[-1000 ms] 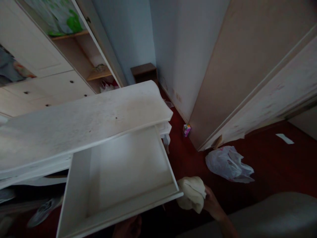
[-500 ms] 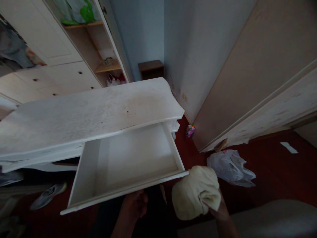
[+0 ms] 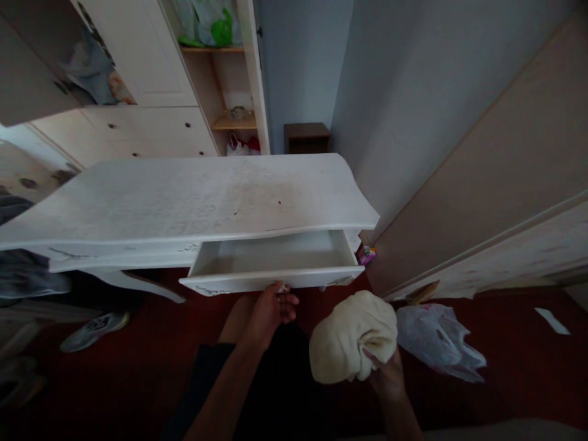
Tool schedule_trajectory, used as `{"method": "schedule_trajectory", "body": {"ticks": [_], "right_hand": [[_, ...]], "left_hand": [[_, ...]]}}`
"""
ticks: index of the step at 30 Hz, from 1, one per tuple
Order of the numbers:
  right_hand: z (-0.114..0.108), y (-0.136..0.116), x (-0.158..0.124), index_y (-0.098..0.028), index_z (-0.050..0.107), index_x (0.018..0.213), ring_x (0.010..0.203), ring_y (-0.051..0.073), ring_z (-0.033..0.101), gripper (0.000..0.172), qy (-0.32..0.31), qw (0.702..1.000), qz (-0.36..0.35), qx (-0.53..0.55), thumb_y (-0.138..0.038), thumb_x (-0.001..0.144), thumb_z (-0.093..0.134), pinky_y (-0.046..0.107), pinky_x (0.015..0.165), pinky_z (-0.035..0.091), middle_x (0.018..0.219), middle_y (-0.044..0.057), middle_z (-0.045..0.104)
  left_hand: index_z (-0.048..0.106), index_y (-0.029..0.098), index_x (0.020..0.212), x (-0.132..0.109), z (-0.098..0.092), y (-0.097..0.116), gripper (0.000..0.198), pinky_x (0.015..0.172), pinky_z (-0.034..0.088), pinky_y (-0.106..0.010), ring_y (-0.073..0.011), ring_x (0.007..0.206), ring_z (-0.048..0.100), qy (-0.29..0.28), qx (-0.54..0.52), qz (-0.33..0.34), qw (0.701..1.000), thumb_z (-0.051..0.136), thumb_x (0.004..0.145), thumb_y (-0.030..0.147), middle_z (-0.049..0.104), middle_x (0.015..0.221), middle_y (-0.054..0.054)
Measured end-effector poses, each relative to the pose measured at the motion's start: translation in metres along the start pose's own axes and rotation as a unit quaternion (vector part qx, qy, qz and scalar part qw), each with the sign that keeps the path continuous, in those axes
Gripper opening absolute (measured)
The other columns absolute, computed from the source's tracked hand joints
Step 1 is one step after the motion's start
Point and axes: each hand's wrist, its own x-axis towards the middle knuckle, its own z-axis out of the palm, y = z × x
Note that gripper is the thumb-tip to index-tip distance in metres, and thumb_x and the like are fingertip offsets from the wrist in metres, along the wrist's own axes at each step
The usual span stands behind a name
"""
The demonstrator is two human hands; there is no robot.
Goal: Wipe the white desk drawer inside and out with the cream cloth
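A white drawer (image 3: 271,282) stands partly out of a white table (image 3: 184,202) with a worn, stained top. At the middle of its front, my left hand (image 3: 271,309) has thumb and fingers closed on the small drawer knob (image 3: 283,288). The inside of the drawer, as far as it shows, holds nothing. To the right, my right hand (image 3: 388,373) grips a bundled cream cloth (image 3: 351,337) from below and the side. The cloth is apart from the drawer front; its folds hide some of my fingers.
A white plastic bag (image 3: 438,337) and a small pink box (image 3: 366,254) lie on the dark red floor at right. One shoe (image 3: 94,331) is at left. Behind the table stand a white wardrobe (image 3: 151,128) and a low brown cabinet (image 3: 307,136).
The drawer has slid inward, so less of its inside shows. My left hand has moved forward with its front. The cloth stays in my right hand, and my view has turned left.
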Motion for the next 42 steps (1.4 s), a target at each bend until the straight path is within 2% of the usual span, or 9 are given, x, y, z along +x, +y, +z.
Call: {"method": "schedule_trajectory", "body": {"ticks": [7,15,22,25,27,30,33,37,42], "right_hand": [[0.044,-0.008,0.002,-0.023,0.070,0.103,0.081,0.022,0.072,0.048,0.059,0.997,0.014,0.053,-0.037,0.061,0.085,0.034,0.071,0.060,0.092,0.004,0.076],[0.084,-0.035,0.029,-0.019,0.069,0.105,0.079,0.020,0.071,0.053,0.071,0.997,-0.011,0.042,-0.036,0.058,0.088,0.032,0.072,0.058,0.093,0.003,0.076],[0.104,-0.032,0.075,-0.018,0.068,0.107,0.080,0.018,0.067,0.052,0.049,0.993,-0.105,0.001,-0.036,0.062,0.087,0.032,0.076,0.055,0.095,0.003,0.074],[0.109,-0.025,0.092,-0.020,0.064,0.114,0.084,0.018,0.066,0.054,0.061,0.985,-0.159,-0.034,-0.036,0.067,0.084,0.032,0.078,0.054,0.102,0.003,0.072],[0.115,-0.022,0.100,-0.021,0.060,0.119,0.089,0.019,0.065,0.056,0.064,0.977,-0.190,-0.075,-0.038,0.069,0.081,0.034,0.083,0.053,0.107,0.004,0.070],[0.130,-0.020,0.104,-0.021,0.056,0.120,0.097,0.022,0.063,0.056,0.061,0.954,-0.244,-0.164,-0.042,0.073,0.077,0.040,0.092,0.051,0.112,0.007,0.066],[0.147,-0.015,0.102,-0.021,0.051,0.118,0.101,0.024,0.060,0.055,0.048,0.925,-0.279,-0.252,-0.045,0.074,0.074,0.044,0.096,0.050,0.114,0.009,0.062],[0.159,-0.006,0.109,-0.022,0.047,0.112,0.100,0.027,0.058,0.056,0.045,0.895,-0.292,-0.333,-0.051,0.072,0.072,0.046,0.094,0.050,0.108,0.009,0.059],[0.167,0.006,0.124,-0.022,0.045,0.114,0.100,0.030,0.059,0.058,0.079,0.876,-0.312,-0.359,-0.059,0.075,0.067,0.048,0.094,0.050,0.109,0.013,0.060]], "left_hand": [[0.057,0.017,0.080,0.051,0.005,0.017,0.028,0.049,0.039,-0.024,-0.0118,0.044,0.055,-0.044,-0.024,-0.003,0.999,0.054,0.091,0.043,0.069,0.066,-0.004],[0.057,0.016,0.081,0.084,0.005,0.042,0.029,0.056,0.041,-0.024,-0.0127,0.052,0.059,-0.080,-0.018,-0.024,0.996,0.053,0.093,0.043,0.070,0.070,-0.005],[0.061,0.018,0.097,0.049,-0.030,0.056,0.044,0.053,0.040,-0.025,-0.0149,0.058,0.064,-0.132,0.231,0.026,0.964,0.063,0.083,0.060,0.076,0.086,-0.008],[0.064,0.019,0.086,0.017,-0.054,0.084,0.038,0.048,0.037,-0.025,-0.0125,0.051,0.059,-0.142,0.333,0.131,0.923,0.070,0.075,0.055,0.074,0.079,-0.005],[0.066,0.020,0.086,0.002,-0.068,0.114,0.032,0.051,0.042,-0.026,-0.0123,0.052,0.059,-0.102,0.344,0.240,0.902,0.067,0.079,0.051,0.071,0.076,-0.003],[0.066,0.021,0.089,0.000,-0.087,0.167,0.026,0.066,0.053,-0.031,-0.0165,0.066,0.065,0.053,0.369,0.418,0.828,0.058,0.085,0.045,0.070,0.076,-0.003],[0.067,0.018,0.107,0.022,-0.104,0.210,0.034,0.090,0.055,-0.039,-0.0247,0.098,0.070,0.165,0.479,0.512,0.694,0.053,0.087,0.042,0.074,0.105,-0.012],[0.057,0.008,0.135,0.056,-0.119,0.232,0.059,0.119,0.036,-0.049,-0.0348,0.144,0.045,0.164,0.675,0.472,0.543,0.050,0.091,0.047,0.058,0.145,-0.023],[0.049,0.009,0.146,0.063,-0.117,0.226,0.068,0.124,0.023,-0.055,-0.0345,0.153,0.032,0.153,0.788,0.366,0.471,0.029,0.101,0.055,0.042,0.161,-0.022]]}}
